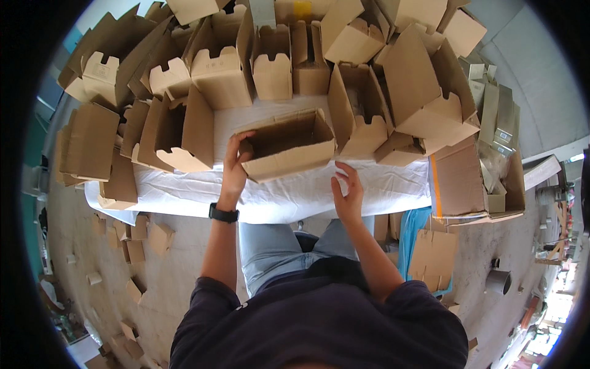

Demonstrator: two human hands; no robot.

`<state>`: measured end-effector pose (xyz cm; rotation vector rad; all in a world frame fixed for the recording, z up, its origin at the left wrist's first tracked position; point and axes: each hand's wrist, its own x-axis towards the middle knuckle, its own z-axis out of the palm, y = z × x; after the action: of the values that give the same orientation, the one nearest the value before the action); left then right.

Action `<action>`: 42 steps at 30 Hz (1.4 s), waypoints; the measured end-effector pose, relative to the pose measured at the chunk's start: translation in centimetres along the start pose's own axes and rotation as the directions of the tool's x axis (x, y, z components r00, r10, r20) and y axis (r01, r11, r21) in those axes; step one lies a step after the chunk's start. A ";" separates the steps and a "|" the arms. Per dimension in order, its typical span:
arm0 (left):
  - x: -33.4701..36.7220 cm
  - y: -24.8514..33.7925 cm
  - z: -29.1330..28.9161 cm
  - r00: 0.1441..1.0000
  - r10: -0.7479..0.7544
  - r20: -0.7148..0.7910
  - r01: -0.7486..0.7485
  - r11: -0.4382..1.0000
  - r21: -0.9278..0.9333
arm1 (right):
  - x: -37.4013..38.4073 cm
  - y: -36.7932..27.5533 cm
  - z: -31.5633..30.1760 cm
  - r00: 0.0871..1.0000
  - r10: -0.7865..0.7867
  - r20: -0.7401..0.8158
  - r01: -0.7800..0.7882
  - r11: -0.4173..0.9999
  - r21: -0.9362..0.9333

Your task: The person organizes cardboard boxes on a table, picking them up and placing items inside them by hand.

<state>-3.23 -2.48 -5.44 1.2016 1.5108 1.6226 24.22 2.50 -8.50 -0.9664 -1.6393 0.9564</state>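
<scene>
An open-topped brown cardboard box (292, 162) stands slightly askew in front of me on a table covered with white cloth (279, 200). Its inside is dark, and I see nothing in it. My left hand (233, 169) grips the box's left end, the fingers over the rim and the thumb along the outer side. A dark band is on that wrist. Close by the box's near right corner, my right hand (348, 192) is open, fingers apart and holding nothing; it looks just clear of the cardboard.
Open cardboard boxes crowd the table's back and both sides, among them a tall box (362, 114) just right of mine and another (187, 135) to the left. A large carton (458, 184) at the right holds silvery-grey packages (504, 117). Small cardboard pieces (161, 238) litter the floor.
</scene>
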 end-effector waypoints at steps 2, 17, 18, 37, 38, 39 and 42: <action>0.1 -0.3 -0.1 1.000 -0.021 0.021 0.022 0.999 -0.027 | 0.4 -0.6 0.1 0.996 -0.078 -0.042 0.080 0.995 0.061; 4.9 -0.9 -0.4 0.993 0.108 0.046 -0.110 0.993 0.035 | -12.5 21.3 5.3 -0.388 0.609 0.692 0.239 0.792 -0.562; 4.8 -0.9 -0.5 0.993 0.110 0.036 -0.111 0.993 0.034 | -12.2 21.2 5.9 -0.328 0.619 0.714 0.274 0.786 -0.555; 5.4 0.8 -0.4 0.999 -0.040 -0.016 0.042 0.979 0.198 | -7.2 16.8 8.1 0.092 0.528 0.844 0.320 0.787 -0.528; 5.3 0.2 -0.3 1.000 -0.024 -0.009 0.025 0.978 0.208 | -7.7 16.7 8.2 0.108 0.517 0.849 0.325 0.789 -0.522; 5.3 0.6 -0.5 1.000 0.013 -0.003 -0.012 0.987 0.163 | -7.6 16.2 8.3 0.131 0.495 0.859 0.340 0.792 -0.508; 5.1 -0.1 -1.3 0.999 0.031 0.045 -0.033 0.998 0.052 | -7.7 13.7 8.5 0.194 0.426 0.884 0.380 0.798 -0.468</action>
<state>-6.47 1.57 -4.42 1.2881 1.5222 1.5755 19.79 -0.58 -25.54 -0.7162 -3.3027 1.1853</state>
